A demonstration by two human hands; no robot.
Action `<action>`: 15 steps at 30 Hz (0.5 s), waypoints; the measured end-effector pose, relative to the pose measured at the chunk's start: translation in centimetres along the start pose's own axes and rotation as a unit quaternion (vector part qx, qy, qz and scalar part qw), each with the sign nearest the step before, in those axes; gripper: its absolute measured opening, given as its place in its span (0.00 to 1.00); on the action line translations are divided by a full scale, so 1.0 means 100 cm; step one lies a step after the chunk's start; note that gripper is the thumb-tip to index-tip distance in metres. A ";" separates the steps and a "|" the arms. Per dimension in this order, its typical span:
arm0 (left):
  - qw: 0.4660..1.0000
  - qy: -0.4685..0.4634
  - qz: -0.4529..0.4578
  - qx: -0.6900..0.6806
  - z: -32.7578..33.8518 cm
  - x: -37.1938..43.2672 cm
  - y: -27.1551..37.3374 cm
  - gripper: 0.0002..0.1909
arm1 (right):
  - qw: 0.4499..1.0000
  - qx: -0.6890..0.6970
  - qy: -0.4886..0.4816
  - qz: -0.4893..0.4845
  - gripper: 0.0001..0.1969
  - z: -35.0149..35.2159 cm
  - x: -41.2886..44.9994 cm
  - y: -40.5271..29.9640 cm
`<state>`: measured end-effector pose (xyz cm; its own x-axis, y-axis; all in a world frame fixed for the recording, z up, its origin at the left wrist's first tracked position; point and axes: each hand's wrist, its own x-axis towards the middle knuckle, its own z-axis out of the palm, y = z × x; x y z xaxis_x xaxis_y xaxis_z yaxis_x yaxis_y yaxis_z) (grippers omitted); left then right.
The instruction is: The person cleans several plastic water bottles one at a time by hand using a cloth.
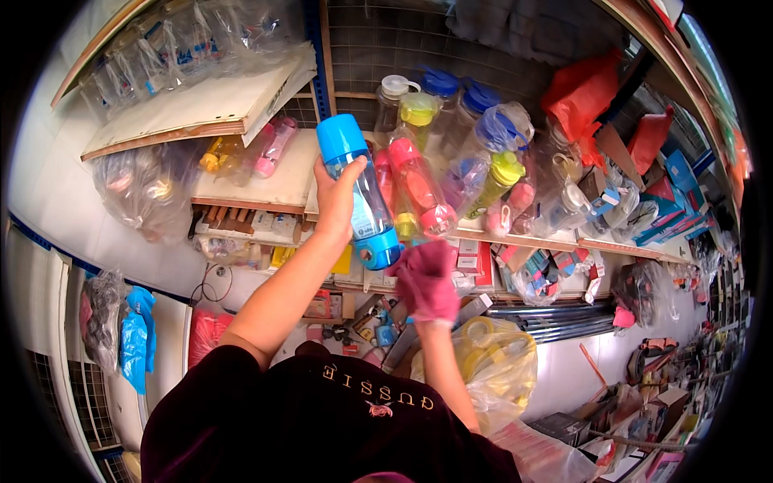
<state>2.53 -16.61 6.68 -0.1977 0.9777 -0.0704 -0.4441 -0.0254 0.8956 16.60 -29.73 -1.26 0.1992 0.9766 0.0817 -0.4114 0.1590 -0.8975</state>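
Note:
My left hand [338, 193] grips a clear drink bottle [370, 199] around its body, thumb across the front. The bottle is tilted, with a blue cup-like end at the top and a blue end with a round button at the bottom; a label bearing writing is inside or on it. My right hand [426, 287] is covered to the wrist by a maroon cloth or mitt, which hides the fingers. It is close to the bottle's lower end; whether they touch is unclear. Just behind are a pink bottle in clear wrap [416, 181] and a yellow-lidded bottle [418, 111].
The shelf [253, 187] ahead holds several bottles, including a green-lidded one [504, 172]. Bagged goods [145, 187] hang below a raised left shelf board [199, 115]. Small boxes fill the lower shelf. A bag of yellow rolls [495, 368] is near my right forearm, beside metal tubes [549, 320].

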 end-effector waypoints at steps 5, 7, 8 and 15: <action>0.999 0.005 0.021 -0.036 0.018 -0.020 -0.008 0.40 | 0.842 -0.453 0.080 -0.280 0.34 0.040 0.009 0.014; 0.998 -0.043 0.022 -0.033 0.024 -0.025 -0.008 0.38 | 0.844 -0.443 0.095 -0.286 0.35 0.035 0.016 0.022; 0.998 -0.043 0.018 -0.040 0.027 -0.029 -0.006 0.36 | 0.892 -0.342 0.101 -0.279 0.33 0.029 0.020 0.031; 0.999 0.009 0.012 -0.045 0.007 -0.035 -0.010 0.35 | 0.976 -0.109 0.116 -0.146 0.23 0.029 0.023 0.024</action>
<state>4.23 -19.84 6.33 -0.2241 0.9728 -0.0580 -0.5155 -0.0678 0.8542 13.51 -26.68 -2.02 0.4857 0.8314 0.2699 -0.1123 0.3656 -0.9240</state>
